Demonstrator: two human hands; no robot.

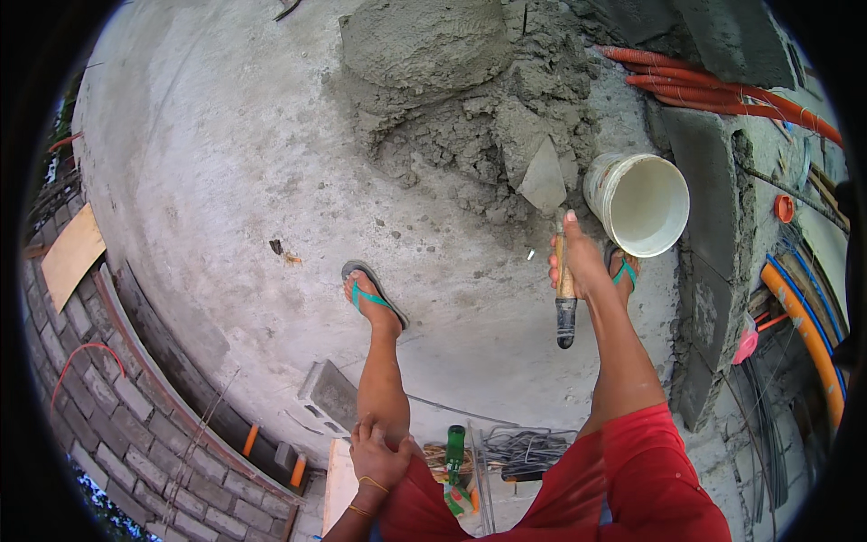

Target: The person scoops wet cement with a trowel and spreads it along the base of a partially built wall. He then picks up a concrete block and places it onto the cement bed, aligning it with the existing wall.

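My right hand [578,259] is closed round the wooden handle of a trowel [544,178]. The blade points away from me, at the near edge of a heap of wet grey mortar [452,135]; whether it touches the mortar I cannot tell. The handle's dark end points back toward me. Just right of the blade stands a white bucket [591,188], with no contents visible inside. My left hand [379,453] lies on my left knee, fingers stretched out and holding nothing.
Orange corrugated conduits [695,88] lie at the far right, beside a hollow-block wall [709,298]. A loose concrete block [330,395] sits near my left leg. Behind my feet are a green bottle [455,452] and coiled wire [524,447]. At left runs a block wall [117,425].
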